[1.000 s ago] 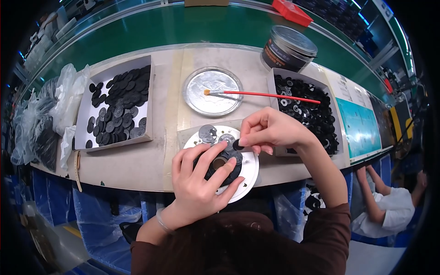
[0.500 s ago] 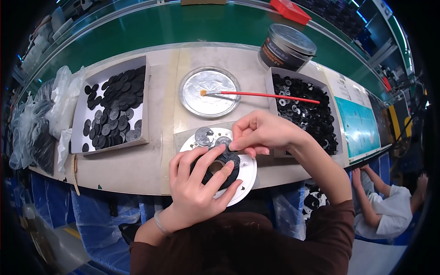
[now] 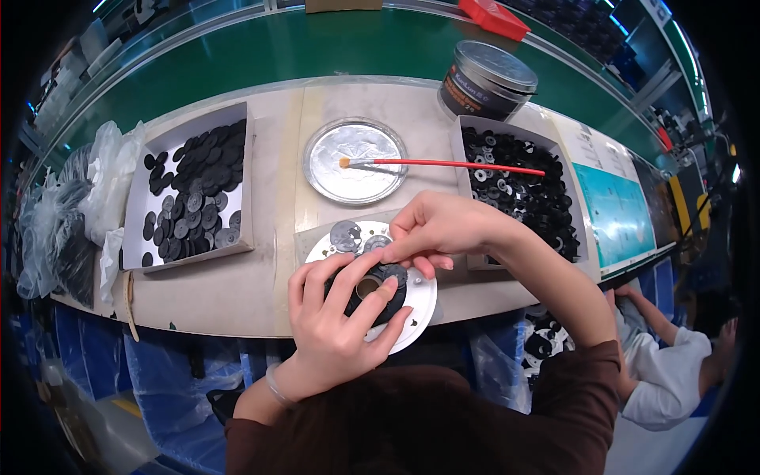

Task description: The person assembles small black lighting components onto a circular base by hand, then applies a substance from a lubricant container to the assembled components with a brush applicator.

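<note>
A round white plate (image 3: 419, 313) carries a black round part (image 3: 389, 313) with a brown-rimmed centre hole. My left hand (image 3: 336, 321) grips the black part, its fingers spread across it and its thumb along the near right side. Two grey gear-like discs, one notched (image 3: 345, 235) and one round (image 3: 375, 242), lie at the plate's far side. With thumb and forefinger pinched together, my right hand (image 3: 435, 231) reaches the edge of the round disc beside the left fingertips. Whatever sits between those right fingertips is hidden.
Left stands a white box (image 3: 247, 182) of black discs; right, another box (image 3: 582, 214) holds small black parts. A red-handled brush (image 3: 459, 165) lies across a silver lid (image 3: 317, 178) and the right box. Behind stands a tin (image 3: 487, 79). Another person (image 3: 665, 372) sits at right.
My right fingertips have shifted slightly left and nearer along the round grey disc's edge. The left hand keeps its grip, and the whole view has moved a little.
</note>
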`<state>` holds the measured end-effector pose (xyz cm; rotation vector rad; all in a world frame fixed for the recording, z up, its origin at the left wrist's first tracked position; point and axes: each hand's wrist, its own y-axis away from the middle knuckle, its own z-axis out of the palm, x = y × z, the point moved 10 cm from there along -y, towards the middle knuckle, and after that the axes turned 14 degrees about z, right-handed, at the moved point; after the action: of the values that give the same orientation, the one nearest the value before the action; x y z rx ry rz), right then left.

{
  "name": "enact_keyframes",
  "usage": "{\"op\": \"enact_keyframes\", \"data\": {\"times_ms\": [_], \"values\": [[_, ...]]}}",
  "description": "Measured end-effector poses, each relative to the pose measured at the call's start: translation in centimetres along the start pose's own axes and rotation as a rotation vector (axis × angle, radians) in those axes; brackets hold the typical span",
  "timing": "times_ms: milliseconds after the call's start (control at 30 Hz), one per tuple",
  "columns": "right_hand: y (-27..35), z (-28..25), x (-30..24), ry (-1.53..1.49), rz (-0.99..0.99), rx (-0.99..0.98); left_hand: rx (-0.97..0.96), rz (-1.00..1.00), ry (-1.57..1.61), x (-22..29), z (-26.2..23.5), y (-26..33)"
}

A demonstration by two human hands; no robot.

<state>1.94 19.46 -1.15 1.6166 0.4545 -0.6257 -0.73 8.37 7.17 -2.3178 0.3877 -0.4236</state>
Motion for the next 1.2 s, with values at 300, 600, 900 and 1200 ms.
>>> {"op": "enact_keyframes", "data": {"times_ms": [300, 600, 900, 1200], "values": [[3.7, -2.6, -0.5, 0.061, -0.075, 0.273, -0.002, 0.015, 0.004, 0.0, 0.0, 0.1], [13.9, -9.3, -0.7, 0.608, -0.232, 1.318, -0.185, 0.123, 0.021, 0.9, 1.1, -0.4], [13.0, -11.5, 0.2, 1.074, -0.274, 1.578, -0.145, 0.102, 0.009, 0.7, 0.7, -0.2], [15.9, -12.2, -0.6, 0.551, -0.254, 1.228, -0.059, 0.073, 0.006, 0.4, 0.4, -0.2]]}}
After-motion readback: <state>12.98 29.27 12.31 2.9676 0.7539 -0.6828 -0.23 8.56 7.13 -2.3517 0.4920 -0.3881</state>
